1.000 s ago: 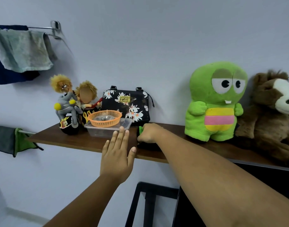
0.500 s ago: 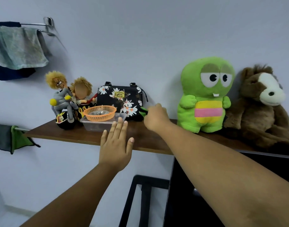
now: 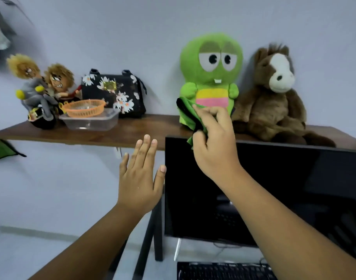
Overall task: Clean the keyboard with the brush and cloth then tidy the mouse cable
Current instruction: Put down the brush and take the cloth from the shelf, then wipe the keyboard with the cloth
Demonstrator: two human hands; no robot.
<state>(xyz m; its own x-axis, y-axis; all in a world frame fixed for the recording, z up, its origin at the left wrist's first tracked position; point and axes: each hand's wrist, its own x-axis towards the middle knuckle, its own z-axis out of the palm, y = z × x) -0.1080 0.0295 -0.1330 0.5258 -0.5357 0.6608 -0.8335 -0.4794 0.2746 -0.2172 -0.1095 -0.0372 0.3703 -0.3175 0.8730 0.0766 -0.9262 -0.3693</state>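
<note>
While the left hand (image 3: 139, 178) spreads flat, the right hand (image 3: 212, 138) grips the green cloth (image 3: 186, 116); no legible writing.

The right hand (image 3: 210, 138) pinches a green cloth (image 3: 188, 116) with a black edge above the monitor (image 3: 274, 188), before the green plush (image 3: 211, 77). The left hand (image 3: 140, 178) hovers flat, fingers straight. What looks like a keyboard (image 3: 223, 270) lies below, blurred.

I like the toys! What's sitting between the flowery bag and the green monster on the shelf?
Nothing sits there. In the head view, the shelf is bare wood between the flowery bag and the green monster.
</note>
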